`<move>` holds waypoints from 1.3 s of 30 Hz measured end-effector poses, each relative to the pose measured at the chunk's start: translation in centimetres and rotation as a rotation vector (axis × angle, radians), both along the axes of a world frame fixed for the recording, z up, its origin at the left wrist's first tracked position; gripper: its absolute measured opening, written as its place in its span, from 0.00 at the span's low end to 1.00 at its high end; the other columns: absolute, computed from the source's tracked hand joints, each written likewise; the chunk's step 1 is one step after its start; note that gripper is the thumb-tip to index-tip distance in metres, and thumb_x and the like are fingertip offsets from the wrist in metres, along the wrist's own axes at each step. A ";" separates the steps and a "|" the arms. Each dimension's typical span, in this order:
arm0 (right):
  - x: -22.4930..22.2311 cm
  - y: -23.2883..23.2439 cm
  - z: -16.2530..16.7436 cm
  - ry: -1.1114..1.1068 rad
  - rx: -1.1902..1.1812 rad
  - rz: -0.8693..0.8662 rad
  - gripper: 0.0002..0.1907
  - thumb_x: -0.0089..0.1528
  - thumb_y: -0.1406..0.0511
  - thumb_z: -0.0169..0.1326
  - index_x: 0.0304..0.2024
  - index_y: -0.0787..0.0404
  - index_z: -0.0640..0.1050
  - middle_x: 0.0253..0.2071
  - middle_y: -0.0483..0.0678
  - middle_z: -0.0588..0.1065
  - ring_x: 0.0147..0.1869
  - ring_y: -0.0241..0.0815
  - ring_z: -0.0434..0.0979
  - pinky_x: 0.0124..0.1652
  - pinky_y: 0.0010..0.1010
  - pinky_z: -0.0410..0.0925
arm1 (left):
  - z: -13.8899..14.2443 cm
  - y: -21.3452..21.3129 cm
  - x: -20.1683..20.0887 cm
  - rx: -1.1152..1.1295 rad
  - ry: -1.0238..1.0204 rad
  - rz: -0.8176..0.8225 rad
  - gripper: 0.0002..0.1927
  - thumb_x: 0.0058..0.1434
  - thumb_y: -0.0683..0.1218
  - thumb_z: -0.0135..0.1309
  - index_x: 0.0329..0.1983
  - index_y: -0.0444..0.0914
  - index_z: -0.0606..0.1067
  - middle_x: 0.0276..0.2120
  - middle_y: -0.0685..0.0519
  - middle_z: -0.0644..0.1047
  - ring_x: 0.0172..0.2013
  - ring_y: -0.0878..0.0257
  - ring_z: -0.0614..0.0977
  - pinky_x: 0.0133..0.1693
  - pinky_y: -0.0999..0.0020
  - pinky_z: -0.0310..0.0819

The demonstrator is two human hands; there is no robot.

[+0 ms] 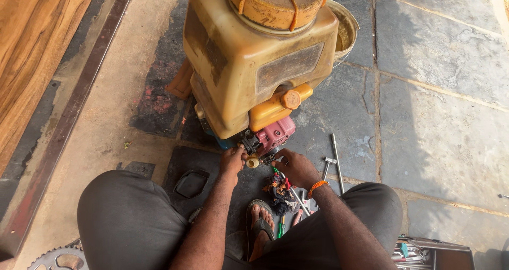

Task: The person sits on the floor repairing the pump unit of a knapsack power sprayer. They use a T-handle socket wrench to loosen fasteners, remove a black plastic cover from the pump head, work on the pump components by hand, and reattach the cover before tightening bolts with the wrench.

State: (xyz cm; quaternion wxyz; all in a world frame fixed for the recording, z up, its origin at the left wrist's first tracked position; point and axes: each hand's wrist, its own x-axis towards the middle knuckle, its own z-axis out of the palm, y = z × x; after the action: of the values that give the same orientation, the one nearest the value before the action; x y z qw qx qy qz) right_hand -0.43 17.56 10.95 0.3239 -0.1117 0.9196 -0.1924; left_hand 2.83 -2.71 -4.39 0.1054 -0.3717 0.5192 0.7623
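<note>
Knees bent wide at the bottom edge, a sandalled foot [260, 228] between them on the stone floor [440, 121]. Just beyond the foot, a bundle of dark rag [277, 189] with a green-handled screwdriver [280, 225] and other small tools. Further up, left hand [232, 160] curled narrow, fingertips pinched on a small pale cap or fitting [253, 162] at the base of the engine. Right hand [298, 167] beside it, fingers folded loosely, resting close under the red engine [277, 135]; whether anything sits in its grip cannot be told. Orange thread round that wrist.

Judged as mid-way through work on the carburettor or fuel fitting low on the engine, with the small part being seated or unscrewed. Next move likely calls for a steady twist from the pinching fingers while the other hand braces the engine body.

Right of the hands, a T-handled spanner [336, 158] lying flat. Above, the grimy yellow tank [249, 63] of the sprayer with its round orange lid [275, 2], a bucket [347, 29] behind it. Toolbox [435, 251] at lower right, sprocket [55, 258] at lower left.
</note>
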 end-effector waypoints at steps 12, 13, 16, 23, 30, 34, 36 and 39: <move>0.0 0.2 -0.5 0.003 -0.009 0.018 0.25 0.67 0.47 0.49 0.57 0.54 0.74 0.45 0.50 0.82 0.49 0.42 0.84 0.51 0.41 0.76 | 0.9 -0.4 0.1 0.077 -0.056 0.055 0.13 0.66 0.52 0.58 0.41 0.37 0.76 0.30 0.58 0.74 0.24 0.71 0.69 0.25 0.76 0.62; 0.0 0.2 -0.4 0.003 -0.003 0.016 0.24 0.67 0.47 0.49 0.57 0.54 0.74 0.45 0.50 0.82 0.50 0.42 0.84 0.52 0.41 0.76 | 1.0 -0.3 0.1 0.085 -0.019 0.059 0.12 0.65 0.50 0.59 0.40 0.37 0.76 0.29 0.58 0.74 0.24 0.71 0.70 0.24 0.75 0.62; 0.2 0.1 -0.1 -0.007 -0.002 0.010 0.24 0.67 0.47 0.50 0.57 0.54 0.75 0.45 0.50 0.82 0.49 0.43 0.84 0.52 0.41 0.76 | 1.3 -0.4 0.0 -0.024 0.005 0.030 0.08 0.64 0.48 0.61 0.41 0.39 0.78 0.29 0.58 0.73 0.24 0.73 0.70 0.25 0.77 0.65; 0.7 -0.1 -0.2 0.040 -0.015 0.022 0.26 0.66 0.47 0.51 0.57 0.54 0.75 0.43 0.54 0.82 0.46 0.46 0.86 0.50 0.41 0.76 | 0.9 -0.4 0.6 0.106 -0.030 0.099 0.14 0.67 0.53 0.57 0.38 0.38 0.77 0.27 0.59 0.74 0.22 0.72 0.68 0.23 0.77 0.61; 0.8 0.0 -1.1 0.027 0.006 0.040 0.26 0.67 0.47 0.50 0.58 0.55 0.74 0.44 0.55 0.82 0.49 0.46 0.85 0.52 0.42 0.76 | 0.3 -0.3 0.5 0.057 0.123 0.104 0.06 0.63 0.47 0.58 0.39 0.39 0.78 0.25 0.59 0.72 0.24 0.73 0.70 0.25 0.76 0.66; 0.7 -0.1 -1.1 0.037 0.021 0.048 0.26 0.66 0.47 0.49 0.58 0.55 0.75 0.44 0.54 0.82 0.51 0.46 0.84 0.53 0.42 0.75 | 1.1 -0.4 0.6 0.097 -0.031 0.132 0.13 0.67 0.53 0.56 0.36 0.38 0.74 0.26 0.58 0.72 0.22 0.70 0.69 0.24 0.74 0.60; 0.7 -0.1 -1.2 0.037 0.028 0.052 0.26 0.67 0.47 0.49 0.58 0.55 0.74 0.45 0.54 0.82 0.51 0.46 0.84 0.53 0.42 0.75 | 1.5 -0.3 0.6 0.068 0.009 0.076 0.12 0.67 0.51 0.56 0.37 0.38 0.74 0.26 0.58 0.73 0.23 0.71 0.69 0.24 0.75 0.63; 0.7 0.0 -1.2 0.013 0.035 0.052 0.26 0.67 0.47 0.47 0.60 0.55 0.73 0.45 0.54 0.82 0.51 0.46 0.85 0.53 0.42 0.76 | 1.7 -0.2 0.3 0.023 0.073 0.071 0.05 0.64 0.46 0.57 0.38 0.41 0.75 0.28 0.59 0.74 0.24 0.73 0.71 0.26 0.76 0.67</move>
State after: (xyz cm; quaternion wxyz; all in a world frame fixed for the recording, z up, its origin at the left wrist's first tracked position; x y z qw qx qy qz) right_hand 0.24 17.53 9.70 0.3245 -0.1313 0.9217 -0.1670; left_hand 3.15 -2.87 -2.69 0.0635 -0.3607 0.5002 0.7846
